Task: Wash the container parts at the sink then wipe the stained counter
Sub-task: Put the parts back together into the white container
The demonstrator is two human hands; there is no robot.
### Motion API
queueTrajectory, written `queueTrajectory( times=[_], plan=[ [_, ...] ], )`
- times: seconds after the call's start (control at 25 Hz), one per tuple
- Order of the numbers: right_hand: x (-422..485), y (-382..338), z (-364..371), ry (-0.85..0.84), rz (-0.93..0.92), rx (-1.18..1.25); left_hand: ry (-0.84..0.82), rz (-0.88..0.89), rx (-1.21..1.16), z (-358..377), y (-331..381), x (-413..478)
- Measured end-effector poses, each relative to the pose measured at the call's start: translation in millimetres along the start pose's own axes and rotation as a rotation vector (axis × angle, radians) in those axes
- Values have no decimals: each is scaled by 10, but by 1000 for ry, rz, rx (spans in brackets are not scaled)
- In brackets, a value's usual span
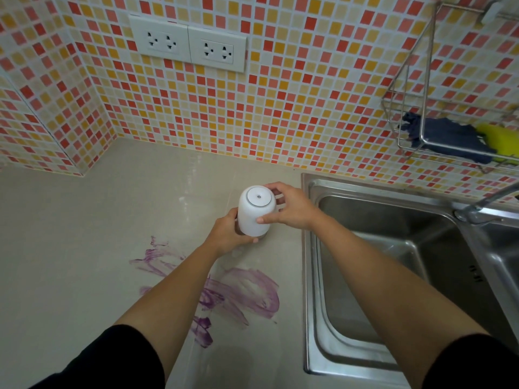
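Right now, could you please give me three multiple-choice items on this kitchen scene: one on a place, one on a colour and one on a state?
1. Where is the white cylindrical plastic container?
A. at the beige counter, just left of the stainless steel sink
B. inside the basin
C. on the floor

2. What colour are the smeared stains on the counter?
A. green
B. purple
C. brown

3. How do the hands stand?
A. the left hand and the right hand both grip the container
B. only one grips it
C. both are away from it

Answers:
1 A: it shows against the counter, beside the sink rim.
2 B: the smears are plainly purple.
3 A: fingers of both hands curl round it.
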State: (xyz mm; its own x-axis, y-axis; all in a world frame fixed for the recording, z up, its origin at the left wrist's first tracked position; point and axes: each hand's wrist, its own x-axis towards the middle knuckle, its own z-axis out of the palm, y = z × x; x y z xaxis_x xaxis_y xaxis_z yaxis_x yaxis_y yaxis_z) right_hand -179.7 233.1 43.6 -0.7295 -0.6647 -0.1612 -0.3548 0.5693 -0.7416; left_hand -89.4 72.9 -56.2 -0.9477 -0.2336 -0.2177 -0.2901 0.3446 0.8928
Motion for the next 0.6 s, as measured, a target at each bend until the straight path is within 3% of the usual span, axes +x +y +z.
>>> queueTrajectory(
  times=[0.28,0.6],
  plan=[
    [-78,88,324,283,45,100,21,16,-36,27,-2,-52],
    [-53,224,447,254,78,119,32,24,118,-58,0,-136]
  ],
)
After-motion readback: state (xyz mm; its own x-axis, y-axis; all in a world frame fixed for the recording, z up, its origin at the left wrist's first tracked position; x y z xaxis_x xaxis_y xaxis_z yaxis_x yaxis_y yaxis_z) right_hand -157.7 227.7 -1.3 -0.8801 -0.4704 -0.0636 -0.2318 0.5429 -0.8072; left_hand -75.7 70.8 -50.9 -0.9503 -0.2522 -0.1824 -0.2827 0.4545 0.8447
